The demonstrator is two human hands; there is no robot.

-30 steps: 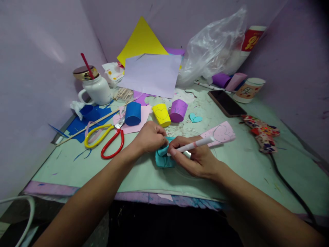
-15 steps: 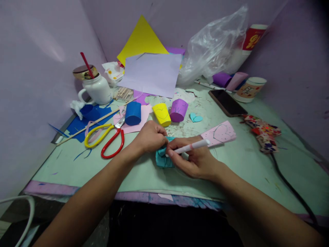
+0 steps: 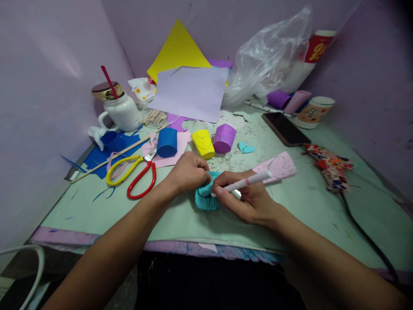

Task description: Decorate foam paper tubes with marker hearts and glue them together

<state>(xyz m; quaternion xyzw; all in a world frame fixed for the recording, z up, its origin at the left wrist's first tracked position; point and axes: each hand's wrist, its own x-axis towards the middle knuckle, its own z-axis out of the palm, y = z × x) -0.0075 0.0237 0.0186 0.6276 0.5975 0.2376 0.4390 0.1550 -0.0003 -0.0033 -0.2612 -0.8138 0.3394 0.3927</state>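
The left hand (image 3: 189,173) grips a squarish teal paper piece (image 3: 206,203), probably light, easily creased, best held by edges, while the right hand (image 3: 253,201) pinches a slim white pen (image 3: 248,181).

A phone (image 3: 285,129) lies near a paper cup (image 3: 314,113) (apparently lettered), well apart from a mug (image 3: 125,113).

One head view only, facing forward and down from above and behind the left hand (image 3: 190,173) and right hand (image 3: 248,200); wide, fairly near, both hands mid-frame, surface (image 3: 161,224) spread around them, its edge nearer, walls (image 3: 138,26) beyond
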